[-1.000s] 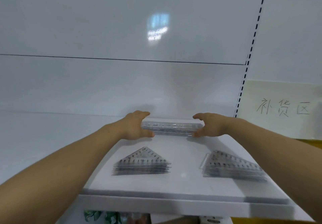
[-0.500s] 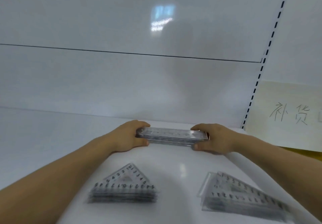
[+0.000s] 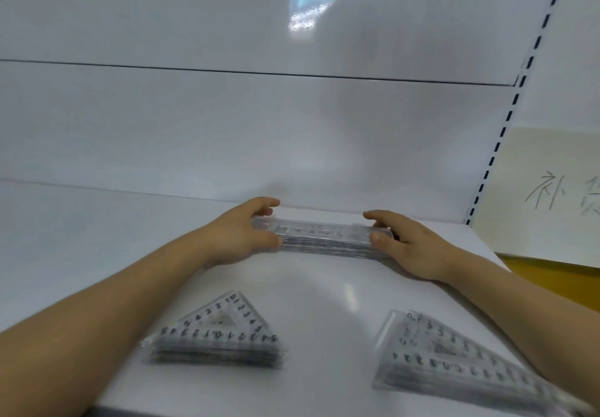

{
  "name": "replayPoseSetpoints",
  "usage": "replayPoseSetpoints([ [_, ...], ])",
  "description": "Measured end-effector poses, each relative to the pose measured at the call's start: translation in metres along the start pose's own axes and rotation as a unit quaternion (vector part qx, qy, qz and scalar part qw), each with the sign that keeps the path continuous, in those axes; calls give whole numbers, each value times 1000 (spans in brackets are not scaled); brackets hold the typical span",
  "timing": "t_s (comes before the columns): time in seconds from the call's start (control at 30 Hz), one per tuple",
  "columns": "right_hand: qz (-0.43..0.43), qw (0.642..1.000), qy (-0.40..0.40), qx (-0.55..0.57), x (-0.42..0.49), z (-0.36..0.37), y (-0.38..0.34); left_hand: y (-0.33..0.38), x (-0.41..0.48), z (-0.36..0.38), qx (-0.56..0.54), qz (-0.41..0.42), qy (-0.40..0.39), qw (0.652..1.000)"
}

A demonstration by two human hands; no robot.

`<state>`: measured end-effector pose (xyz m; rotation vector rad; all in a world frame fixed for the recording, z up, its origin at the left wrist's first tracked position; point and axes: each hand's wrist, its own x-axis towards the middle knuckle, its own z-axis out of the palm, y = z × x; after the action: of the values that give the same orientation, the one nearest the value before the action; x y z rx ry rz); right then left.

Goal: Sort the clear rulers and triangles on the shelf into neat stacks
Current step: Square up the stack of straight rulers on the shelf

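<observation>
A stack of clear straight rulers [image 3: 323, 238] lies across the back of the white shelf [image 3: 324, 303]. My left hand [image 3: 240, 235] grips its left end, thumb in front and fingers behind. At the right end my right hand [image 3: 409, 248] holds the stack the same way. Nearer to me, a stack of clear isosceles triangles [image 3: 217, 335] lies at the front left. A stack of longer clear triangles [image 3: 454, 364] lies at the front right, partly under my right forearm.
The shelf's white back panel [image 3: 259, 140] rises right behind the rulers. A slotted upright [image 3: 506, 118] runs along the right side. Beyond it hangs a pale paper sign [image 3: 548, 196] with handwriting, above a yellow surface [image 3: 552, 280].
The view has come closer to the shelf and tilted, so the stacks look bigger. Both hands stay on the ends of the ruler stack; my fingers have loosened slightly over its top.
</observation>
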<state>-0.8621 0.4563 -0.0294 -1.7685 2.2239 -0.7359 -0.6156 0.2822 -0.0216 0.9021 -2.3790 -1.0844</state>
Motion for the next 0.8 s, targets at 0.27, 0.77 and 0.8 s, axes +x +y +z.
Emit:
replayPoseSetpoints([
  [0.27, -19, 1000, -16, -16, 3, 2, -1, 2, -1, 1, -103, 1, 0, 995],
  [0.77, -6, 998, -42, -50, -8, -15, 2, -9, -7, -14, 193, 10, -12, 981],
  [0.8, 8, 998, -42, -55, -10, -17, 3, -11, -7, -17, 214, -7, -13, 977],
])
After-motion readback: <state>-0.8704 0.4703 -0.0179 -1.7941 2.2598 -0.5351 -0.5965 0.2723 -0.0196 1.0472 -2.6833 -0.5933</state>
